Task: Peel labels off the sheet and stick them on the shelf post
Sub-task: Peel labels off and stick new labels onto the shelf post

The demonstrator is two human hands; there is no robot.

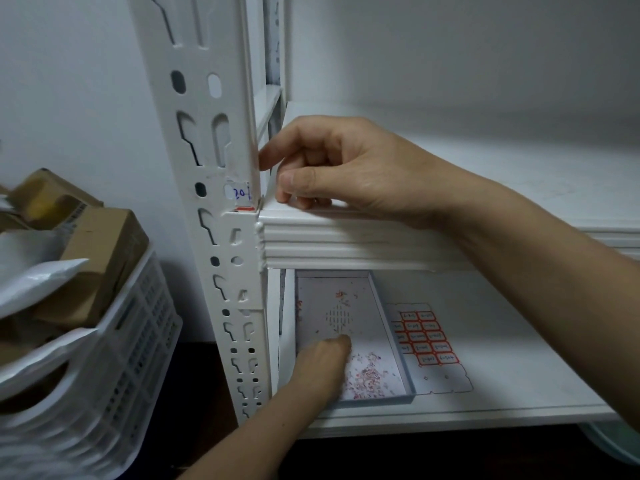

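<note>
White painted metal fills the head view: a perforated shelf post (pixel 214 209) rises at left of centre, punched with keyhole slots and round holes, and two white shelves run off to its right; the upper shelf (pixel 346 237) meets the post with a ribbed front edge, and the lower shelf (pixel 485 375) lies beneath it. Left of the post stands a white plastic crate (pixel 114 358) heaped with brown cardboard boxes (pixel 104 251) and white mailer bags (pixel 34 278), close beside the post but apart from it. On the lower shelf sits a shallow white tray (pixel 391 337) strewn with small red and white paper scraps; just right of it, touching its wall, lies the label sheet (pixel 429 344), its red-bordered labels in rows with faint writing too small to read.

A label (pixel 240 195) with blue handwriting and a red lower edge is already on the post just above the upper shelf; it wraps towards the post's corner. The right hand (pixel 329 164) reaches over the upper shelf to that corner; its thumb and forefinger are pinched on a thin white strip (pixel 272 181) that runs down to the label's edge, the other fingers curled under. The left hand (pixel 322 368) reaches into the tray, fingers bent downward among the scraps; whether it holds anything cannot be told; it lies well left of the sheet, with the tray wall between.
</note>
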